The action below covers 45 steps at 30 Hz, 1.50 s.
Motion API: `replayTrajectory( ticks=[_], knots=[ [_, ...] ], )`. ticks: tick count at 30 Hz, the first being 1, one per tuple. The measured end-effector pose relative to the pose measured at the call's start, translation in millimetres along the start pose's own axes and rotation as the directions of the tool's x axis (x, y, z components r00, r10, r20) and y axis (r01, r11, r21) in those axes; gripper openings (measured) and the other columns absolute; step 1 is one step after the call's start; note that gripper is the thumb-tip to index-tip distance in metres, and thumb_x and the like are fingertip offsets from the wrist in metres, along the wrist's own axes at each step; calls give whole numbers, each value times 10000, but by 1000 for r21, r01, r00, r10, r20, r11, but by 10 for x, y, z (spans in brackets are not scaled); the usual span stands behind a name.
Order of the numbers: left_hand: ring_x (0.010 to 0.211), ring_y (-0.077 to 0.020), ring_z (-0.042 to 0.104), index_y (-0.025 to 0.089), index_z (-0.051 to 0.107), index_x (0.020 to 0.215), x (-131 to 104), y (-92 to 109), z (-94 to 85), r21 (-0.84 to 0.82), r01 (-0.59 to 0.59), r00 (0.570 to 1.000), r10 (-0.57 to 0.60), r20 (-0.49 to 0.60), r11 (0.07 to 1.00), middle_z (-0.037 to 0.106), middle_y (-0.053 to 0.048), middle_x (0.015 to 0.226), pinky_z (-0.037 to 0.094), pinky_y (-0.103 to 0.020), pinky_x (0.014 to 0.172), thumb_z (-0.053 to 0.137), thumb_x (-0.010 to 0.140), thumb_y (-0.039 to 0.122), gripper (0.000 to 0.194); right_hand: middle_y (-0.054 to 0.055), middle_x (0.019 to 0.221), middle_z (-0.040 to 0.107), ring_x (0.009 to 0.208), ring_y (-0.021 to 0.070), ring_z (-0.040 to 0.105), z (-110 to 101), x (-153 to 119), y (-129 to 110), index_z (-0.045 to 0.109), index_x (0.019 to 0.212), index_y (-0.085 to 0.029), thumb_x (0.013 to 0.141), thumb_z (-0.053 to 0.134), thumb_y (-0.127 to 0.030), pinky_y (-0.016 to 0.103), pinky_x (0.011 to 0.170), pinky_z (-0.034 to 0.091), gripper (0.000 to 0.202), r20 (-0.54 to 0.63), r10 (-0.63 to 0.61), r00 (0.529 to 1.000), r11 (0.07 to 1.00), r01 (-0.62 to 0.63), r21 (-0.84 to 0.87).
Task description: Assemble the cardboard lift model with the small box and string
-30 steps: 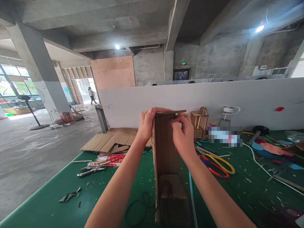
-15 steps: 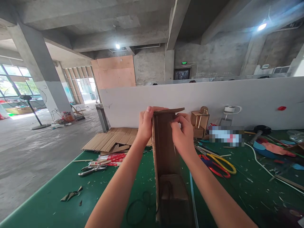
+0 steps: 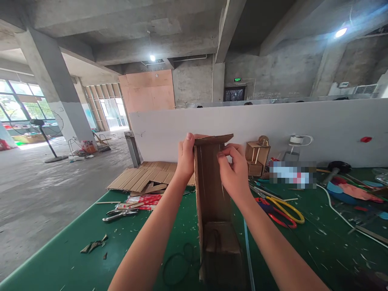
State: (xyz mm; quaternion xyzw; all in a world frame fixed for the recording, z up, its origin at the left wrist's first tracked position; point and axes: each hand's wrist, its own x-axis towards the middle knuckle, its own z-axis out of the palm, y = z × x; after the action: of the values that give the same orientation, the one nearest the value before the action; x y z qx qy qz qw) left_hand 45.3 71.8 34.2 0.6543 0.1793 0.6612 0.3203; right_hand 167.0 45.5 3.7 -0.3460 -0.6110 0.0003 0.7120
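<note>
Upright in front of me stands a tall, narrow cardboard box [image 3: 214, 186], open on the side facing me. A smaller cardboard block [image 3: 222, 238] sits low inside it, with a dark cord loop in front. My left hand [image 3: 185, 159] is closed round the box's upper left edge, thumb up beside the top. With finger and thumb pinched, my right hand [image 3: 234, 167] grips the upper right edge; whether a thread is also between those fingertips I cannot tell. A cardboard flap [image 3: 214, 140] lies across the top, its right end tilted up.
Flat cardboard sheets [image 3: 142, 176], red-and-white packets [image 3: 145, 201] and pliers [image 3: 119, 214] lie left on the green table [image 3: 145, 242]. To the right are yellow-handled scissors [image 3: 286, 206], red-handled pliers [image 3: 277, 214] and a small cardboard model [image 3: 257, 157]. A white partition [image 3: 206, 121] runs behind.
The top flap has tilted, so more of its front shows and its right end is higher. My view has turned slightly left. Both hands keep their grip on the box.
</note>
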Motion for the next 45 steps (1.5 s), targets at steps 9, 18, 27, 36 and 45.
replayTrajectory(
  ticks=[9, 18, 27, 36, 45],
  knots=[
    [967, -239, 676, 203, 715, 892, -12, 14, -3, -3, -10, 1000, 10, -8, 1000, 744, -60, 890, 543, -372, 808, 254, 906, 613, 617, 44, 906, 499, 876, 192, 515, 7, 0, 5, 510, 704, -200, 846, 510, -212, 375, 754, 437, 143, 7, -26, 1000, 1000, 26, -9],
    [990, -242, 669, 206, 710, 898, -12, 14, -8, 7, 3, 1000, -3, 0, 1000, 742, -62, 924, 547, -372, 799, 232, 902, 624, 635, 46, 905, 496, 866, 193, 510, 14, 0, 10, 503, 692, -205, 838, 513, -208, 372, 736, 439, 146, 4, -19, 1000, 1000, 19, -14],
    [928, -245, 682, 198, 718, 865, 0, 2, -23, 24, 0, 1000, 0, 0, 1000, 742, -62, 872, 549, -368, 770, 253, 883, 655, 653, 45, 900, 493, 861, 192, 513, 19, -5, 13, 498, 699, -204, 841, 505, -198, 377, 737, 444, 142, -5, -38, 999, 999, 38, -9],
    [951, -242, 677, 197, 720, 860, -4, 6, -37, -9, -23, 1000, 23, 21, 1000, 746, -62, 898, 542, -356, 791, 277, 894, 625, 617, 44, 907, 490, 861, 189, 513, 14, -8, -11, 490, 703, -206, 844, 507, -205, 364, 719, 448, 142, 9, -30, 1000, 1000, 30, 0],
    [889, -234, 683, 194, 717, 836, -9, 4, -29, 32, -32, 999, 32, 13, 999, 745, -60, 858, 537, -352, 767, 263, 881, 650, 645, 50, 900, 491, 860, 190, 512, 29, -20, -12, 510, 719, -207, 854, 499, -200, 358, 707, 455, 135, -9, -61, 998, 998, 61, -26]
  ],
)
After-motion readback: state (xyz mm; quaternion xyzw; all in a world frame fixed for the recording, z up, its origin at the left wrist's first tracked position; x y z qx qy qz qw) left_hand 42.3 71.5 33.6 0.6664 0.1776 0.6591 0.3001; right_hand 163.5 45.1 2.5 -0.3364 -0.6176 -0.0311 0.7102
